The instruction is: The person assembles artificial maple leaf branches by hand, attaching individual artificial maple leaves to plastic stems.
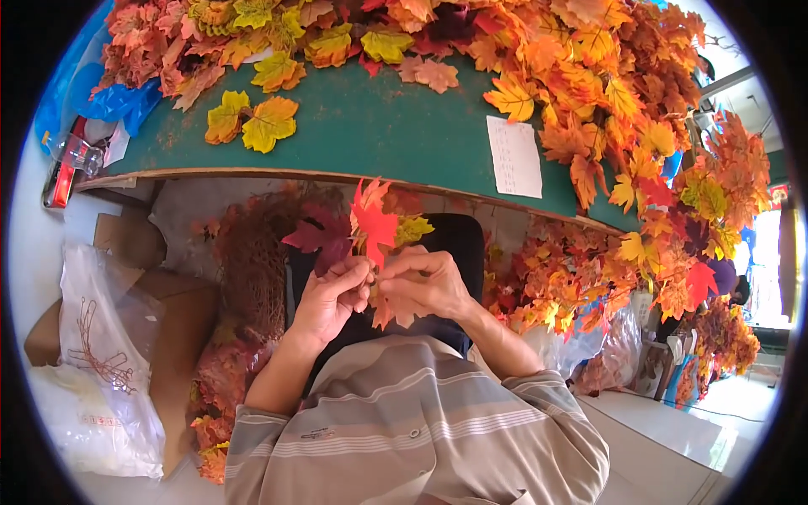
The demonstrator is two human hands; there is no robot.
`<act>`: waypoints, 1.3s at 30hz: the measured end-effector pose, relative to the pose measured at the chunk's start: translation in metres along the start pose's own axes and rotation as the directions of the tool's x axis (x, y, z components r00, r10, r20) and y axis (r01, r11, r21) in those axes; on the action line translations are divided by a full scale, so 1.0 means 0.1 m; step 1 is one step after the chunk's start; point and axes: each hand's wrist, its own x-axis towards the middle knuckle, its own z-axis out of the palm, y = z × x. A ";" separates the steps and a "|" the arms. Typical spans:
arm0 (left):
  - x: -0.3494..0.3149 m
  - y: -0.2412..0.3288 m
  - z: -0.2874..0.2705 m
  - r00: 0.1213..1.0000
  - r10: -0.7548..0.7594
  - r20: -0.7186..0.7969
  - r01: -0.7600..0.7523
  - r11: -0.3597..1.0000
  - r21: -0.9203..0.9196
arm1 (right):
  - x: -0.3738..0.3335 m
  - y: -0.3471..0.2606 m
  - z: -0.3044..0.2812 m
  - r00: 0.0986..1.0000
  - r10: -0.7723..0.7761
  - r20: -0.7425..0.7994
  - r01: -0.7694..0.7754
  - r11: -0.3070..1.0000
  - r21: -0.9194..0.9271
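In front of my belly I have a small sprig of artificial maple leaves: a bright red leaf (373,220) stands upright, with a dark burgundy leaf (324,237) to its left and a yellow leaf (412,229) to its right. My left hand (334,296) is closed round the stems, thumb against the fingers. Fingers bent in a pinch, my right hand (433,284) meets the stems from the right; what lies between its fingertips is too small to make out. A pale orange leaf (401,310) hangs below my right hand.
A green tabletop (362,126) curves ahead, heaped with orange and yellow leaf garlands (581,50); loose yellow leaves (269,124) and a paper sheet (515,156) lie nearer. At left stand a cardboard box (181,316) and a plastic bag (109,404). More garlands (539,278) fill the right.
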 end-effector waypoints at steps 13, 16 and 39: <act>-0.05 -0.05 0.09 0.991 0.131 0.028 -0.134 0.980 0.147 | -0.07 0.02 0.02 0.999 -0.025 -0.026 0.029 0.982 0.185; -0.06 -0.08 0.09 0.989 0.147 0.029 -0.150 0.975 0.166 | -0.09 -0.05 0.01 0.991 0.135 -0.013 -0.131 0.977 0.167; -0.02 -0.21 0.04 0.975 0.221 -0.019 -0.212 0.952 0.222 | -0.13 0.15 0.05 0.983 0.175 -0.050 -0.156 0.953 0.260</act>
